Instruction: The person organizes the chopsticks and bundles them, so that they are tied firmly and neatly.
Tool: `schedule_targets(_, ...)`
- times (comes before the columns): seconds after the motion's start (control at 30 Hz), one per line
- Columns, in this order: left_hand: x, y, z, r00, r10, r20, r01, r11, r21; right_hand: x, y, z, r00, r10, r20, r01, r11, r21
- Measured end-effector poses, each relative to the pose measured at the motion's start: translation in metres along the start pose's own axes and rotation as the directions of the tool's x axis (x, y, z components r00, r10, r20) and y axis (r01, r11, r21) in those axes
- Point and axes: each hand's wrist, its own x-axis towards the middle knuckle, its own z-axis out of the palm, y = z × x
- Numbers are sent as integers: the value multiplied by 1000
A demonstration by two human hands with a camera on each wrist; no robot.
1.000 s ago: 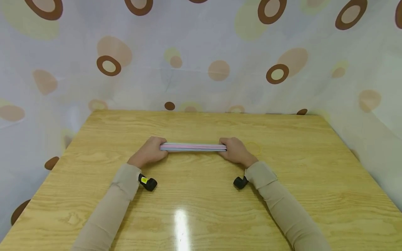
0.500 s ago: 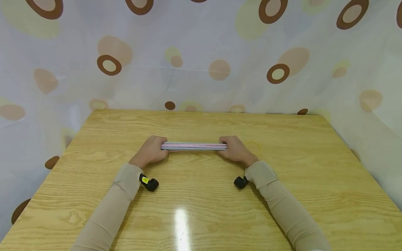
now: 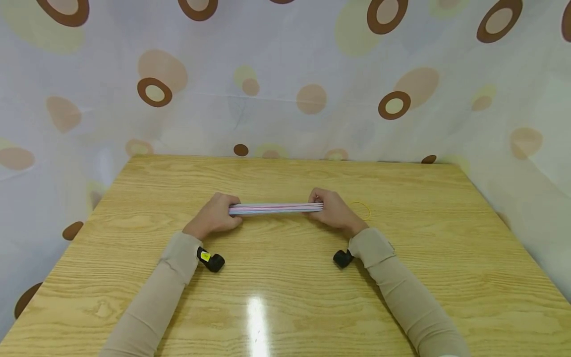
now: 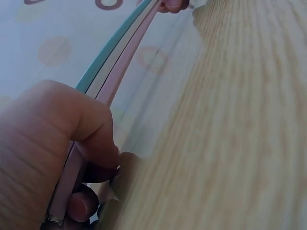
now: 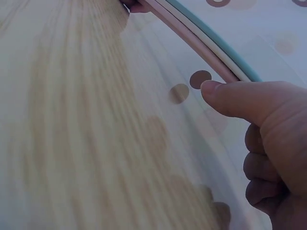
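A stack of thin pastel notebooks [image 3: 274,208] is held edge-on above the table, spanning the gap between both hands. Its layers look teal, cream and pink in the left wrist view, where the stack [image 4: 120,57] runs away from the hand. My left hand [image 3: 215,213] grips the left end, thumb on the near side. At the other end my right hand [image 3: 333,210] pinches the stack, its thumb [image 5: 235,98] against the pink side in the right wrist view. The right hand's other fingers are curled; the covers' faces are hidden.
A thin yellow rubber band [image 3: 361,210] lies on the wooden table [image 3: 285,277] just right of the right hand. Behind the table's far edge hangs a patterned curtain [image 3: 276,124]. Black wrist cameras [image 3: 216,263] sit below each cuff.
The right hand's fingers have risen slightly and shifted their hold on the stack. Its right end now tilts up a little. The left hand has stayed nearly in place.
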Motion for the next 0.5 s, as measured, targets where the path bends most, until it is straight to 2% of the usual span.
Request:
schedule_targets(0.17,-1,2,2,1000,21,-17,-21,1000,2,-2,-3,-4,999,35,0,-34,994,106)
schedule_targets(0.37,-4,3,4,1000,11,-8,-11,1000,5,-3,-4,-6,994,96,51,-107,934,340)
schedule_targets(0.4,-4,3,5,1000,14,-7,-14,1000,9,-3,-5,-7,994,104,46,-113,925,363)
schedule_targets(0.5,-1,3,6,1000,20,-11,-20,999,25,-3,-9,-10,991,130,15,-127,923,363)
